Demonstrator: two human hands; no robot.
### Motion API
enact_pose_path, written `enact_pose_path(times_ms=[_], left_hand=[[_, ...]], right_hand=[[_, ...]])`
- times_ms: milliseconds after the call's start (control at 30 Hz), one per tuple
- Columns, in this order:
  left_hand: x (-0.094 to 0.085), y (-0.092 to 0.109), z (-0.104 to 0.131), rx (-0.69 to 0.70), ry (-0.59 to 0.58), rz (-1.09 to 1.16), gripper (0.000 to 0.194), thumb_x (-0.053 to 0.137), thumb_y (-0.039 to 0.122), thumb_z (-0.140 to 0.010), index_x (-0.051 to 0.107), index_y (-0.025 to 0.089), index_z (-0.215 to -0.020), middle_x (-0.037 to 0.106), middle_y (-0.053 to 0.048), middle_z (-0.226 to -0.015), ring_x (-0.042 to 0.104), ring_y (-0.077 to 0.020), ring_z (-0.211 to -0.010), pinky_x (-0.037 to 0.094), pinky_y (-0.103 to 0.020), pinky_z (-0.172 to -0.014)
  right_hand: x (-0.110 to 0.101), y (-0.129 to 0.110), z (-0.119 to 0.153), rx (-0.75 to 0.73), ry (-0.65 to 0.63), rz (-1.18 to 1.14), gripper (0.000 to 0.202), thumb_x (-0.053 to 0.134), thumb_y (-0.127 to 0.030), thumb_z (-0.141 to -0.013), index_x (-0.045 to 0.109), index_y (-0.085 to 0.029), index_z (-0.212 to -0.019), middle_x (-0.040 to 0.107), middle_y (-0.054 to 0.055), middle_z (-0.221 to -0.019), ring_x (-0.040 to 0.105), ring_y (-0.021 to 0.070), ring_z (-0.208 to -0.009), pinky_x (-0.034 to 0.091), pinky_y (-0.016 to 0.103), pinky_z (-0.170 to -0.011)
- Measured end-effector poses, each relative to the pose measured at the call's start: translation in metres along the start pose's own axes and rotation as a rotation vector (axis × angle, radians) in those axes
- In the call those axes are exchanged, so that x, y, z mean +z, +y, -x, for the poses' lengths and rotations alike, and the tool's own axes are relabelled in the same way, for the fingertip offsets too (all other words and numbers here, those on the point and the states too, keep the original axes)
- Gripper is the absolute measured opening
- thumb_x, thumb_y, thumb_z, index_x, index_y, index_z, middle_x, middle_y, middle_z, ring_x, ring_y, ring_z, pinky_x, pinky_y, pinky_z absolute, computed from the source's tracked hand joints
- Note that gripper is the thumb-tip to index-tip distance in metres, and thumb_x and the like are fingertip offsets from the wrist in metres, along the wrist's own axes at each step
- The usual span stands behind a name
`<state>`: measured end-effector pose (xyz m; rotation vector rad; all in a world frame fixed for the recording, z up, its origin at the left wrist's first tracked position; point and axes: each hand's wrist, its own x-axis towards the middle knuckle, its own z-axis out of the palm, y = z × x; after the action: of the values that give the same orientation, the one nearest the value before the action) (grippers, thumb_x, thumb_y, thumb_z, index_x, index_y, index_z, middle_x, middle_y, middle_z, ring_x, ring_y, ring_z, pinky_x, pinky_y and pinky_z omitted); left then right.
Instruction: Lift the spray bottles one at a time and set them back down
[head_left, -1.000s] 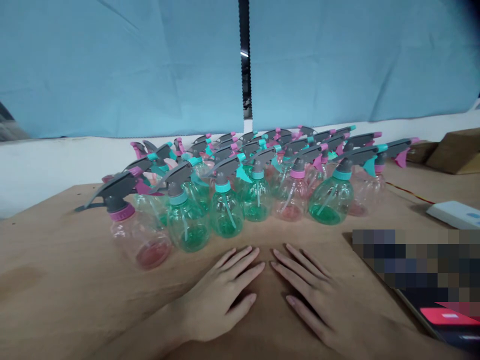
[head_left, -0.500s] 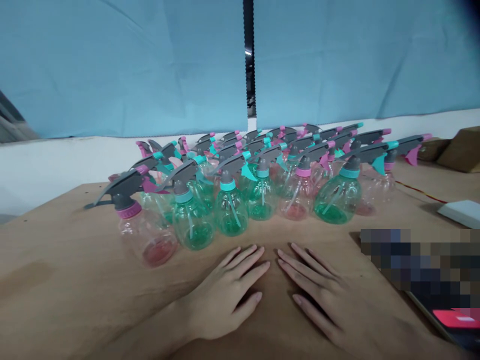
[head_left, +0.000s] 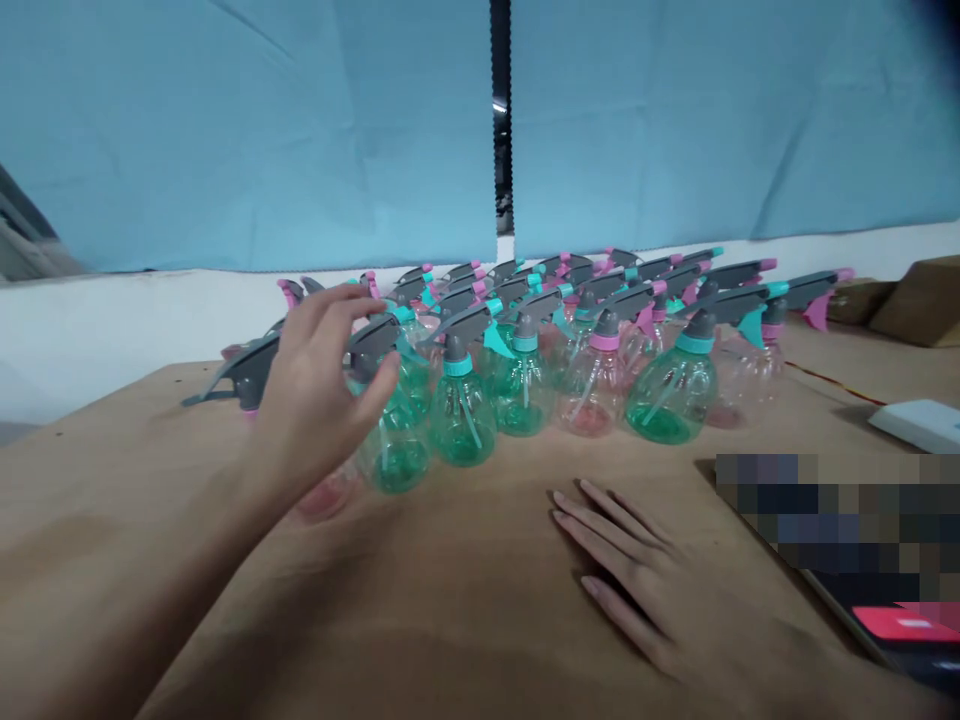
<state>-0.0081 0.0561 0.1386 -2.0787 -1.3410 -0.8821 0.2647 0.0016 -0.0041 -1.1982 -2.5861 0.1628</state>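
Note:
My left hand (head_left: 322, 375) is raised at the front left of a group of spray bottles, its thumb and fingers apart around the grey head of a green spray bottle (head_left: 399, 455). Whether it touches that head I cannot tell. Behind the hand and wrist, a pink spray bottle (head_left: 324, 497) is mostly covered. My right hand (head_left: 645, 580) lies flat on the wooden table (head_left: 465, 590), fingers spread and holding nothing. Closest beyond it stand a pink-collared spray bottle (head_left: 592, 395) and a green one with a turquoise collar (head_left: 673, 395).
Several more green and pink spray bottles stand close together toward the wall. At right are a brown cardboard box (head_left: 919, 300), a white object (head_left: 919, 425), a thin red-yellow wire (head_left: 836, 383) and a dark flat device (head_left: 855, 580), partly pixelated. A blue curtain (head_left: 262, 130) hangs behind.
My left hand has lifted off the table and moved up and left to the front-left spray bottles. My right hand has stayed in place.

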Motion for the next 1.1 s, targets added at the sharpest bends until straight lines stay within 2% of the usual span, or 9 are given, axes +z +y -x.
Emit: enact_pose_path(times_ms=[100, 233, 367, 533, 633, 700, 833, 967, 1100], left_hand=[[0.012, -0.014, -0.005, -0.056, -0.092, -0.004, 0.039, 0.045, 0.022, -0.088, 0.041, 0.002, -0.121, 0.048, -0.021, -0.123, 0.042, -0.0269, -0.12, 0.035, -0.04, -0.1], [0.019, -0.016, 0.002, -0.138, -0.103, 0.0, 0.04, 0.046, 0.021, -0.085, 0.041, 0.008, -0.123, 0.053, -0.016, -0.119, 0.052, -0.0282, -0.109, 0.043, -0.04, -0.09], [0.007, -0.013, 0.0, -0.24, -0.19, -0.035, 0.034, 0.043, 0.024, -0.087, 0.047, 0.015, -0.119, 0.058, -0.011, -0.114, 0.058, -0.0267, -0.093, 0.045, -0.04, -0.079], [-0.015, -0.023, -0.008, -0.321, -0.145, 0.048, 0.033, 0.061, 0.024, -0.073, 0.06, 0.017, -0.105, 0.066, -0.002, -0.089, 0.058, -0.0154, -0.071, 0.043, -0.029, -0.069], [-0.028, -0.03, -0.009, -0.375, -0.262, 0.143, 0.033, 0.069, 0.027, -0.064, 0.066, 0.019, -0.095, 0.067, 0.001, -0.077, 0.058, -0.0147, -0.066, 0.042, -0.025, -0.062], [-0.033, -0.028, -0.008, -0.339, -0.335, 0.256, 0.03, 0.069, 0.033, -0.062, 0.069, 0.021, -0.089, 0.068, 0.002, -0.074, 0.059, -0.0151, -0.066, 0.043, -0.025, -0.06], [-0.03, -0.003, -0.002, -0.226, -0.338, 0.455, 0.024, 0.063, 0.038, -0.068, 0.071, 0.02, -0.083, 0.067, 0.002, -0.067, 0.057, -0.0117, -0.054, 0.042, -0.021, -0.05], [-0.009, 0.035, 0.004, -0.334, -0.232, 0.715, 0.015, 0.063, 0.031, -0.071, 0.07, 0.02, -0.079, 0.064, 0.002, -0.063, 0.053, -0.0105, -0.049, 0.04, -0.02, -0.044], [0.018, 0.056, 0.011, -0.436, -0.077, 0.855, 0.021, 0.069, 0.029, -0.069, 0.065, 0.021, -0.088, 0.067, -0.001, -0.08, 0.06, -0.014, -0.064, 0.047, -0.022, -0.053]], right_hand=[[0.002, 0.0, 0.0, -0.004, 0.012, 0.0, 0.051, 0.035, -0.034, -0.095, 0.021, -0.025, -0.142, 0.027, -0.003, -0.146, 0.017, 0.0226, -0.136, 0.026, 0.044, -0.109], [0.005, 0.002, 0.0, -0.009, 0.002, 0.014, 0.051, 0.034, -0.033, -0.095, 0.02, -0.024, -0.143, 0.026, -0.003, -0.146, 0.016, 0.0231, -0.136, 0.025, 0.045, -0.109], [0.005, 0.002, 0.0, -0.023, 0.001, -0.007, 0.052, 0.035, -0.034, -0.094, 0.017, -0.024, -0.143, 0.025, -0.002, -0.147, 0.017, 0.0248, -0.135, 0.026, 0.047, -0.108], [0.001, 0.0, -0.001, -0.024, 0.008, -0.02, 0.052, 0.036, -0.032, -0.094, 0.018, -0.025, -0.142, 0.025, -0.001, -0.146, 0.019, 0.0248, -0.135, 0.028, 0.047, -0.108], [0.002, 0.0, -0.001, -0.025, 0.022, -0.021, 0.052, 0.035, -0.032, -0.094, 0.018, -0.025, -0.142, 0.025, -0.001, -0.146, 0.02, 0.0247, -0.134, 0.028, 0.046, -0.107], [0.003, 0.0, -0.001, -0.03, 0.022, -0.015, 0.052, 0.036, -0.032, -0.094, 0.017, -0.025, -0.142, 0.025, -0.001, -0.146, 0.019, 0.0247, -0.135, 0.028, 0.046, -0.107], [0.003, 0.0, -0.002, -0.037, 0.015, 0.013, 0.052, 0.035, -0.033, -0.094, 0.018, -0.024, -0.142, 0.025, -0.002, -0.146, 0.02, 0.0248, -0.135, 0.028, 0.046, -0.107], [-0.002, -0.002, -0.004, -0.043, 0.019, 0.015, 0.053, 0.036, -0.033, -0.094, 0.018, -0.024, -0.142, 0.028, 0.0, -0.145, 0.024, 0.0257, -0.133, 0.03, 0.047, -0.106], [-0.002, -0.002, -0.004, -0.065, 0.036, 0.007, 0.054, 0.037, -0.032, -0.093, 0.015, -0.025, -0.142, 0.028, 0.0, -0.145, 0.023, 0.0258, -0.133, 0.03, 0.047, -0.106]])
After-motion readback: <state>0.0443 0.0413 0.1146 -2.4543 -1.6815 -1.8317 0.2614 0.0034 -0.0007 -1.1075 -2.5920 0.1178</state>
